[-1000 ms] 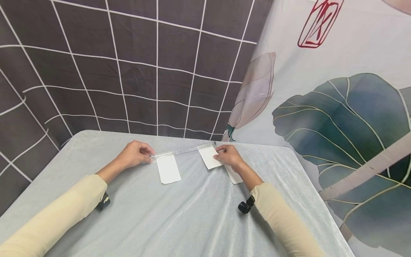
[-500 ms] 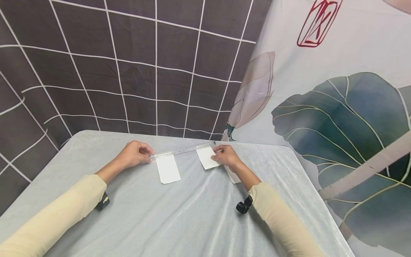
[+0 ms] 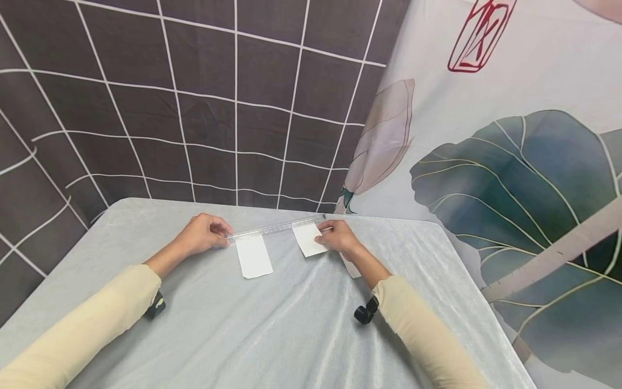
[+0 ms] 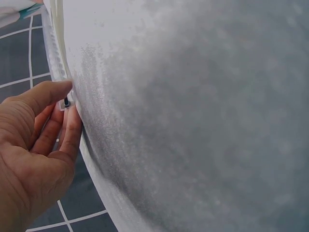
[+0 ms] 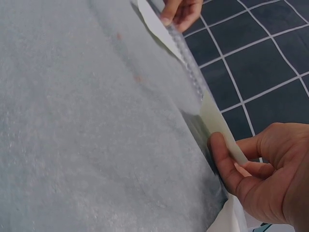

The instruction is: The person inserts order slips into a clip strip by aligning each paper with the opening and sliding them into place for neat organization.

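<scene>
In the head view, a long clear plastic strip (image 3: 277,227) lies slantwise near the table's back edge. My left hand (image 3: 198,235) holds its left end between thumb and fingers; the left wrist view shows a small dark spot at that end. One white card (image 3: 255,257) lies against the strip's left part. Farther right, my right hand (image 3: 340,236) pinches a second white card (image 3: 306,241) by its right edge, its top edge near the strip. Another white card (image 3: 352,267) is partly hidden under the right wrist. The right wrist view shows thumb and fingers on the pinched card (image 5: 212,118).
A pale grey velvety cloth (image 3: 272,329) with soft creases covers the table. Behind the table's back edge hangs a dark curtain (image 3: 262,129) with white grid lines. A white curtain (image 3: 437,97) with painted leaves hangs on the right.
My right hand has slid slightly left with the white card, bringing it nearer the left card. The left hand and the clear strip stay in place.
</scene>
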`<state>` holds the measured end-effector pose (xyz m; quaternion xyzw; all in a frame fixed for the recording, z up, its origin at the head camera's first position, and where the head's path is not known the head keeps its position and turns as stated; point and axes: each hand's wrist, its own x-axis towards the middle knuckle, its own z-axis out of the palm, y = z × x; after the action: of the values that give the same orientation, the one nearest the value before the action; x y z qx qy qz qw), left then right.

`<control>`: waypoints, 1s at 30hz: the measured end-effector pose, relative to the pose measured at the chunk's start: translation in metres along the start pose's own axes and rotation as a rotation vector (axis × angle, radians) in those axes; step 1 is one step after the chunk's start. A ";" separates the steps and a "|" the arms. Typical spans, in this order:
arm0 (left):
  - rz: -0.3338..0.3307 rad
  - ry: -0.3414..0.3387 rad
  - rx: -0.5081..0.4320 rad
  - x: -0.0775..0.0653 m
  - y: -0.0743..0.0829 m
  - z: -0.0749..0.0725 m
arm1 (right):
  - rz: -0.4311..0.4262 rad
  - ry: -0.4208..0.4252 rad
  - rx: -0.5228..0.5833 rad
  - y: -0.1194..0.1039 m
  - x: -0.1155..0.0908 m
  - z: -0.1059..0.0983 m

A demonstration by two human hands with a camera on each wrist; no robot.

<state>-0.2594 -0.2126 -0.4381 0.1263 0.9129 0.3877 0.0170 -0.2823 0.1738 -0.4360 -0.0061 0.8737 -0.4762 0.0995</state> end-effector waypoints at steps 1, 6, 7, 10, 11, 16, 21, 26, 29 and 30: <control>0.000 0.000 0.000 0.000 0.000 0.000 | -0.001 -0.001 0.001 -0.001 0.000 0.001; 0.005 -0.002 0.001 0.000 0.000 0.000 | 0.008 0.001 0.004 -0.003 -0.002 0.004; 0.005 -0.003 -0.001 0.000 0.000 -0.001 | 0.009 0.000 0.006 -0.004 -0.002 0.005; 0.007 -0.005 -0.004 0.000 0.000 -0.001 | 0.012 -0.005 0.004 -0.005 -0.002 0.008; 0.007 -0.006 -0.005 0.000 0.000 -0.001 | 0.013 -0.007 0.004 -0.005 -0.002 0.009; 0.008 -0.004 -0.003 0.000 0.000 0.000 | -0.001 -0.007 -0.009 -0.007 -0.001 0.014; 0.003 -0.003 -0.003 -0.001 0.000 -0.001 | -0.002 -0.011 -0.021 -0.009 0.000 0.017; 0.003 -0.004 -0.005 -0.001 0.001 -0.001 | -0.008 -0.013 -0.030 -0.011 0.000 0.020; 0.005 -0.005 -0.005 -0.001 0.001 -0.001 | -0.023 -0.009 -0.053 -0.012 0.001 0.023; 0.006 -0.005 -0.006 0.000 0.000 -0.001 | -0.025 -0.008 -0.057 -0.012 0.001 0.024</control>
<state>-0.2591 -0.2128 -0.4375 0.1297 0.9114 0.3901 0.0183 -0.2805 0.1471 -0.4385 -0.0220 0.8864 -0.4521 0.0969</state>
